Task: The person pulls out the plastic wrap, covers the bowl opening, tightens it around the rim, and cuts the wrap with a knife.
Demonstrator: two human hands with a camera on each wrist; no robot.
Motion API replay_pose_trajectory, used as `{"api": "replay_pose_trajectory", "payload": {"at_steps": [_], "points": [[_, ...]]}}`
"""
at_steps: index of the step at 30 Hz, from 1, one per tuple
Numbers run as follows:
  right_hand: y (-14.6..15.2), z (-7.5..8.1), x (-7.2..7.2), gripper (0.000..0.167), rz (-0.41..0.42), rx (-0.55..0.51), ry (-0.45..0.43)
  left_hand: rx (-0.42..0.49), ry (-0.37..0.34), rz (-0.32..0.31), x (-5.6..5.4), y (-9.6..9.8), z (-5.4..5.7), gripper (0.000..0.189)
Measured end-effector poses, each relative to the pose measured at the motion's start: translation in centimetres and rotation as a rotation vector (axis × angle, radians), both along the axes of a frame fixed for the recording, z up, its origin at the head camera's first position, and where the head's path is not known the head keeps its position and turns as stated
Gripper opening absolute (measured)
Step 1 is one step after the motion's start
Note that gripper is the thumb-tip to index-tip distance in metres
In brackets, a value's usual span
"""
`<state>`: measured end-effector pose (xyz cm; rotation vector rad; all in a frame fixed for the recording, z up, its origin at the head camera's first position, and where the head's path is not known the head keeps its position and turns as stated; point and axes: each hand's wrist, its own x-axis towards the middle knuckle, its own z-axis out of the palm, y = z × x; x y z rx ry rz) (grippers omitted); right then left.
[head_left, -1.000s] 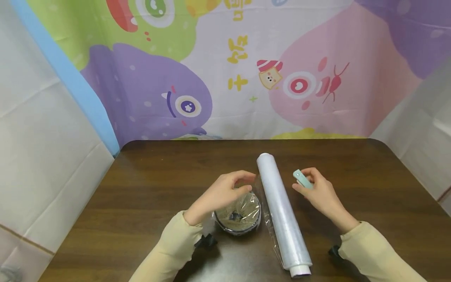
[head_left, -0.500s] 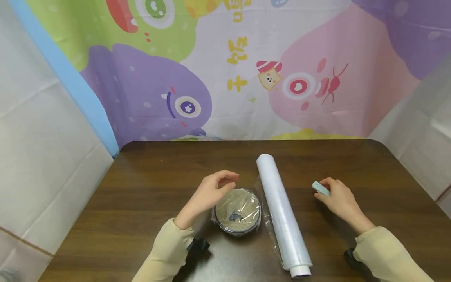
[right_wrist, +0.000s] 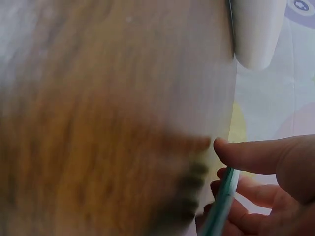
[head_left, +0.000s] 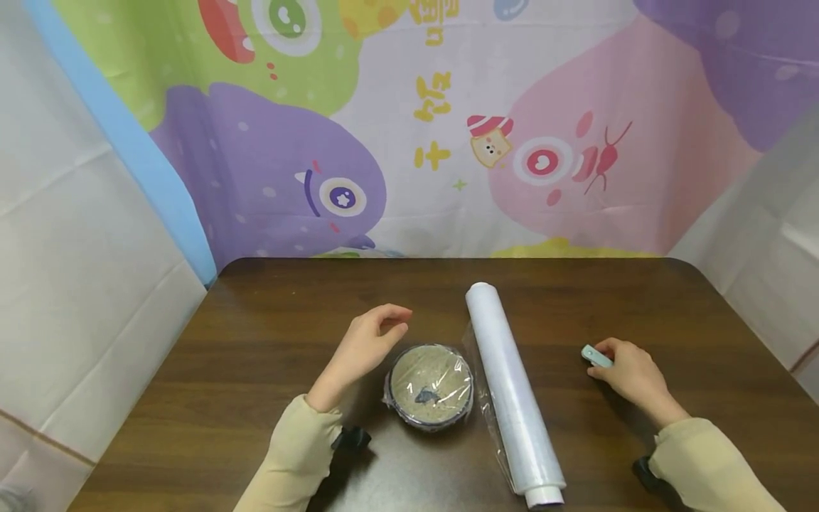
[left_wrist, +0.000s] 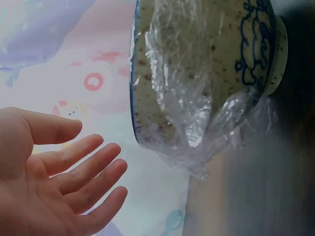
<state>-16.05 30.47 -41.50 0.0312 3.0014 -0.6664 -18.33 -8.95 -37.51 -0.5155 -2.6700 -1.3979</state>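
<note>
A speckled bowl (head_left: 430, 409) with clear plastic wrap stretched over its top stands mid-table. In the left wrist view, bunched wrap (left_wrist: 194, 128) clings to the side of this blue-patterned bowl. My left hand (head_left: 360, 346) hovers at the bowl's upper left, fingers loosely bent and holding nothing. To the right of the bowl lies a long roll of cling film (head_left: 515, 391), a loose edge of film along its left side. Farther right, my right hand (head_left: 633, 373) pinches a small pale-teal box cutter (head_left: 597, 356) low over the table; the right wrist view shows the cutter (right_wrist: 222, 204) between thumb and fingers.
The brown wooden table (head_left: 288, 299) has rounded back corners. Behind it hangs a cartoon-printed cloth (head_left: 422, 206), with pale cloth panels on the left and right. Black wrist straps (head_left: 352, 438) show below the sleeves.
My right hand has moved right and toward me with the box cutter, away from the roll. The left hand has drawn left, off the bowl. Bowl and roll stay put.
</note>
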Motion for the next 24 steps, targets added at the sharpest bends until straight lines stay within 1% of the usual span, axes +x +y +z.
{"api": "replay_pose_trajectory", "payload": {"at_steps": [5,11,14,18,21,24], "points": [[0.5,-0.1,0.0,0.046,-0.022,-0.013,-0.020,-0.009,-0.025,0.007,-0.2,0.0,0.0,0.022],[0.7,-0.1,-0.1,0.037,-0.017,-0.018,0.000,-0.014,-0.038,0.016,-0.2,0.0,-0.1,0.021],[0.7,-0.1,-0.2,0.036,-0.021,-0.015,0.003,-0.020,-0.040,0.016,-0.1,0.1,-0.1,0.021],[0.4,0.1,0.0,0.041,-0.025,-0.010,-0.006,-0.036,-0.040,0.010,-0.1,0.0,-0.2,0.020],[-0.1,0.7,0.2,0.049,-0.028,0.002,-0.015,-0.058,-0.050,0.010,0.0,-0.2,-0.4,0.020],[-1.0,1.6,0.2,0.051,-0.010,0.028,0.027,-0.077,-0.064,0.016,-0.1,-0.6,-0.4,0.020]]}}
